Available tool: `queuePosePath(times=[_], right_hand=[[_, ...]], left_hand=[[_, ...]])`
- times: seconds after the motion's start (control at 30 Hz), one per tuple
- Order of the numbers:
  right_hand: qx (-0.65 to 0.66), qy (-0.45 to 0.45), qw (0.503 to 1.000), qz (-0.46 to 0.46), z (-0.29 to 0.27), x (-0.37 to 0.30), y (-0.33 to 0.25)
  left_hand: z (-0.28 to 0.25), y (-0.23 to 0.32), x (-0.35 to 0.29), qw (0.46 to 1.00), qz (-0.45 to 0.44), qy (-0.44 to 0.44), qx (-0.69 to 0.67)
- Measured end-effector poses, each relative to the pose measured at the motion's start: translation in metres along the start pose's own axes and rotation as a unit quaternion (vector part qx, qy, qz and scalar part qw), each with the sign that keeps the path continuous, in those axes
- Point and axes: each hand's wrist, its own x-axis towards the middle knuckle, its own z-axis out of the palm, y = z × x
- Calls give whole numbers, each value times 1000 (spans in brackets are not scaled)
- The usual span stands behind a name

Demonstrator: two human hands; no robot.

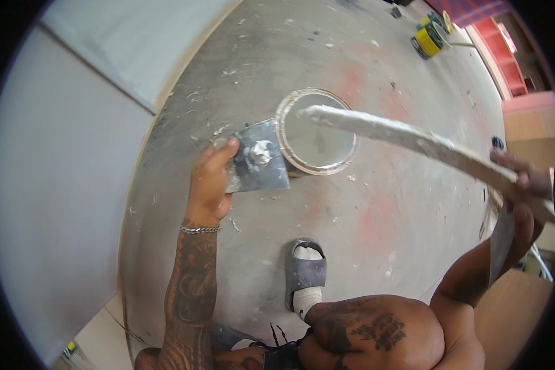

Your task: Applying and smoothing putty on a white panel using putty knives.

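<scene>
My left hand [208,182] grips a flat grey metal plate [271,177] by its left edge, thumb on top. A dab of white putty [261,153] sits on the plate. The plate's far right corner meets or overlaps the rim of a round bucket [280,139], which stands on the floor. In my right hand [523,185], raised at the far right, is a long wooden stick [407,129] smeared with white putty. Its coated tip hangs over the bucket's mouth. A thin, flat blade [501,245] shows below the same hand; how it is held is partly hidden.
White scraps and reddish stains mark the grey floor [246,74]. Pale panels [61,154] line the left side. Yellow-and-dark cans [428,42] stand at the far right, near a pink shelf unit [499,52]. My slippered foot [306,271] is just nearer than the bucket.
</scene>
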Motion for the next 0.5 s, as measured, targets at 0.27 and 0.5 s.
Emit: queuePosePath(times=[0.27,0.5], right_hand=[[109,19,977,185,91,27,70],[109,108,955,254,184,35,113]], left_hand=[[5,0,-9,989,42,-134,34],[17,-22,-2,926,96,-257,261]])
